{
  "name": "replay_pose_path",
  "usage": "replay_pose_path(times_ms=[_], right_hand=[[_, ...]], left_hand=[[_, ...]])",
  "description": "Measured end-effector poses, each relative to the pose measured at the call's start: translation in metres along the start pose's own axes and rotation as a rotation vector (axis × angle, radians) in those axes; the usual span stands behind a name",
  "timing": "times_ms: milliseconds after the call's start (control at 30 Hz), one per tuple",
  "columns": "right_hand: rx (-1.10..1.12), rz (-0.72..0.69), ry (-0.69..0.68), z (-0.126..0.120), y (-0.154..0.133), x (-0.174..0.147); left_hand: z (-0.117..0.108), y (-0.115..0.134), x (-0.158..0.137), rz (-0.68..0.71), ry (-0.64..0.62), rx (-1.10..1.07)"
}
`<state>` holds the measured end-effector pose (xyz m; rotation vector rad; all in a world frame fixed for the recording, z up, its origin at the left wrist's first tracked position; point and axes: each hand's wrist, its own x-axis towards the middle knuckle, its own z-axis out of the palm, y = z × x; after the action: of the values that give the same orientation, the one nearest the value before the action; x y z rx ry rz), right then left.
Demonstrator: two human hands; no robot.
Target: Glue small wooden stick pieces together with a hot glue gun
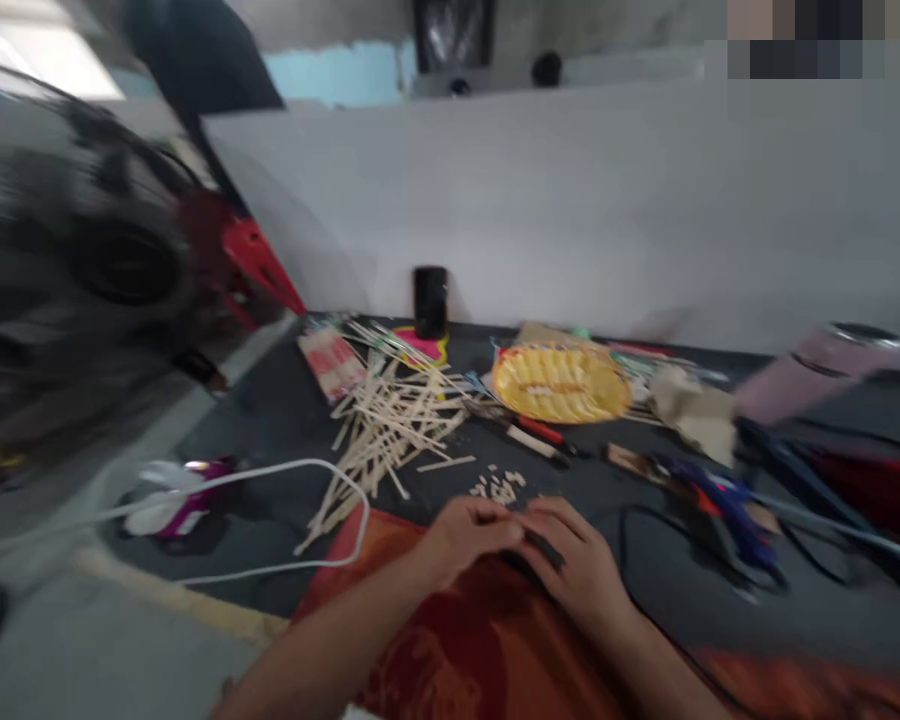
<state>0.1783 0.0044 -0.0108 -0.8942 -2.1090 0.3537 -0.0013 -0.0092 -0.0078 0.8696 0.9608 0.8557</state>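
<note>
The thin loose sticks [397, 410] are looking like plain wood, pale and matt, without any varnish. The yellow tray [622, 396] is appearing as plastic, and its surface is showing a light gloss. The orange-red cloth [435, 660] is looking soft and mostly dull. The dark tabletop [259, 425] is seeming matt, while the grey panel [555, 210] is showing a smooth, flat finish. The pink flask [784, 388] is looking smooth, and its top is shining like metal. The white cable [285, 467] is appearing smooth and plastic-coated, and the beige crumpled piece [697, 410] is resembling matt paper
</note>
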Motion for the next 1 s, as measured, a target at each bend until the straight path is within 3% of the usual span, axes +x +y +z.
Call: replay_pose_path(times_ms=[167,400,1000], right_hand=[[-0.036,-0.057,0.04,0.01,0.012,-0.001],[-0.072,-0.066,-0.004,0.015,0.02,-0.004],[0.04,0.001,-0.036,0.004,-0.003,0.004]], left_hand=[[-0.003,-0.004,0.009,0.066,0.024,-0.049],[-0.001,-0.004,0.006,0.135,0.026,0.029],[0.002,0.005,-0.003,0.185,-0.063,-0.02]])
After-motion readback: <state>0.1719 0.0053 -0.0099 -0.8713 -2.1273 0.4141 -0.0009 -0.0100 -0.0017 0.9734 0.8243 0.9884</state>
